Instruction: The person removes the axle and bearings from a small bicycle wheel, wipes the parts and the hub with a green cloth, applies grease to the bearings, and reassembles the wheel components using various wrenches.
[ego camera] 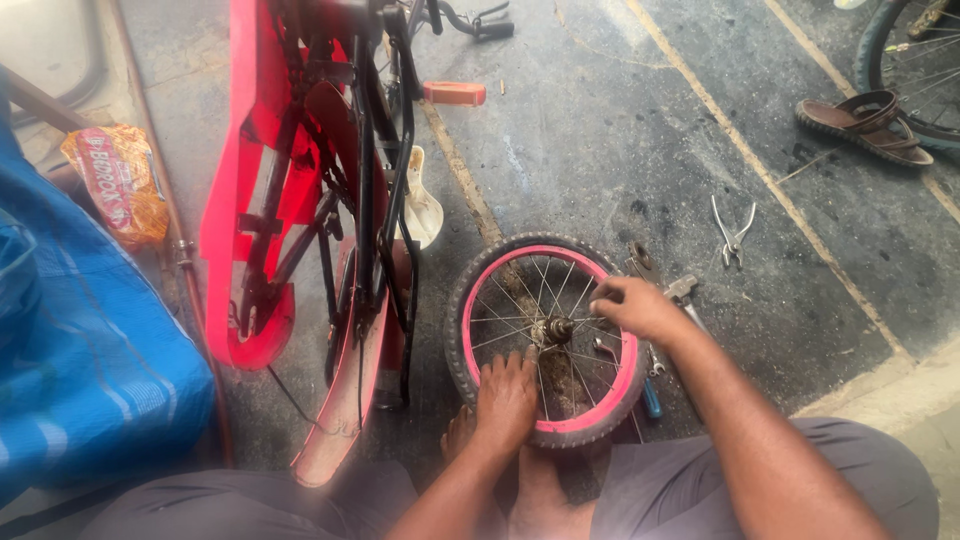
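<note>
The small wheel with its pink rim lies flat on the concrete floor between your feet, beside the upturned red bicycle. Your left hand presses spread fingers on spokes and tyre; your right hand pinches closed over the rim near the hub. If your left hand slackens, the wheel may turn and spokes pinch fingers. Pliers lie well apart.

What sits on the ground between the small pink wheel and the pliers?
In the head view, a flat metal wrench lies between the pink-rimmed wheel and the pliers; otherwise bare concrete.
</note>
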